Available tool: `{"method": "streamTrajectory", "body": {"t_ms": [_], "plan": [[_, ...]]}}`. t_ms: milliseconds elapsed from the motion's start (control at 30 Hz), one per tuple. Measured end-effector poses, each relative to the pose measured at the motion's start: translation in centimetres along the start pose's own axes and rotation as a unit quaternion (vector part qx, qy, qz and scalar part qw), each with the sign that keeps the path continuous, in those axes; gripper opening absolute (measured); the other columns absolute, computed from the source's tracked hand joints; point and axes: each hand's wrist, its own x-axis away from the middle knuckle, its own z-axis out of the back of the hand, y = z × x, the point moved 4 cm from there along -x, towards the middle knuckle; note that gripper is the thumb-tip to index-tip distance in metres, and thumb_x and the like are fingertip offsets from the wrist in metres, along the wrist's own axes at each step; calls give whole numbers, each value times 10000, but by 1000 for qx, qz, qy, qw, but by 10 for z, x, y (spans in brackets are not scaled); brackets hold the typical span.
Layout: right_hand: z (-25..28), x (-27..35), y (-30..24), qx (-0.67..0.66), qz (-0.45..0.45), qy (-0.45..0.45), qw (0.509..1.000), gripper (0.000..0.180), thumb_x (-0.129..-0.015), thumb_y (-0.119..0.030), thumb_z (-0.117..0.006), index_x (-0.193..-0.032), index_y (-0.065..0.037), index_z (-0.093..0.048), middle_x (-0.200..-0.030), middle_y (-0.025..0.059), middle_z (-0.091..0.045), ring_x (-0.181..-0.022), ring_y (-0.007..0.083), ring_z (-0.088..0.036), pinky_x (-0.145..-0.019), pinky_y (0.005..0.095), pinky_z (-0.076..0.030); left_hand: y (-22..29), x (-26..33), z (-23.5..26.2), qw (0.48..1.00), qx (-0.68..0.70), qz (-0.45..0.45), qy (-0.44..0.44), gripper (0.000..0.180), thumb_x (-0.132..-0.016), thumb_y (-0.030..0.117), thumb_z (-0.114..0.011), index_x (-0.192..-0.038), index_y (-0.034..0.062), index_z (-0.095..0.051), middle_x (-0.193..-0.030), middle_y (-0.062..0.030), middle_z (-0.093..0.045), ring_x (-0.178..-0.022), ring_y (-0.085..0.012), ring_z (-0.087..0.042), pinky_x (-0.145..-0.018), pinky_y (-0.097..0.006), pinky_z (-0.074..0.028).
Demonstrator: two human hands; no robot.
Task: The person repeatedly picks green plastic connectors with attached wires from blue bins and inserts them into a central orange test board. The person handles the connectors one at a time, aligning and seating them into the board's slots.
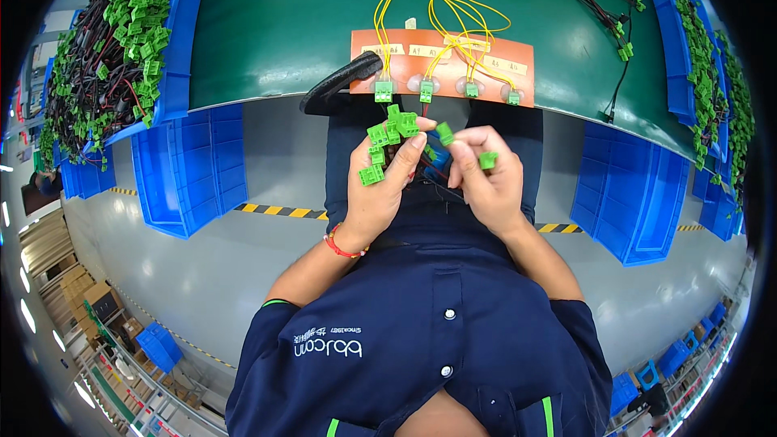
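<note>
Hands [437,174] hold green connectors [387,136], seemingly wired.

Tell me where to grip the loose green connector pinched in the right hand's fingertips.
Judging by its pose, take the green connector by its two flat side faces, coming from above. The right hand pinches its lower end, leaving the upper end free; the left hand, full of a cluster of green connectors, crowds its left side.

factory assembly station: green workbench [267,40], blue parts bins [190,170], hazard-striped floor tape [279,211]
</note>
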Motion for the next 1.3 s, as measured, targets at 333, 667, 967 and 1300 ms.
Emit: {"method": "streamTrajectory", "body": {"t_ms": [333, 667, 967, 1300], "plan": [[-7, -9, 2, -225, -40, 105, 968, 232, -1063, -216, -481, -1048, 10, -532, -624, 64, -589, -383, 34, -384, -371, 187, -304, -11, 17, 11, 983, -135, -37, -117, 211, -1000, 106, -569, -1129, -28, -667, -680, 19, -549, -624, -66, -513, -582, -222, -412], [-8, -16, 2, -199, -8, 114, 973, 184, -1052, -189, -510, -1029, -11, -550, -651, 67, -612, -410, 26, -400, -392, 182, -317, -6, 18, 8, 928, -301, -92, -198, 162, -882, -29, -638, -1039, 9, -640, -909, -107, -715, -830, -277, -715, -751, -330, -541], [15, -14, -1, -183, 1, 58, 981, 240, -1003, -146, -594, -1156, 36, -622, -934, 70, -652, -769, 90, -596, -742, 239, -487, -43, 19, -12, 841, -423, -166, -293, 392, -805, -5, -676, -1192, 46, -637, -1304, -129, -603, -1039, -338, -661, -849, -400, -565], [49, -8, -3, -163, -37, 36, 985, 296, -1038, -182, -515, -1111, 68, -656, -801, 68, -643, -625, 103, -593, -624, 244, -507, -62, 8, -22, 782, -503, -130, -345, 373, -744, -27, -669, -1110, 31, -634, -1007, -146, -633, -903, -353, -657, -755, -446, -544]]}}
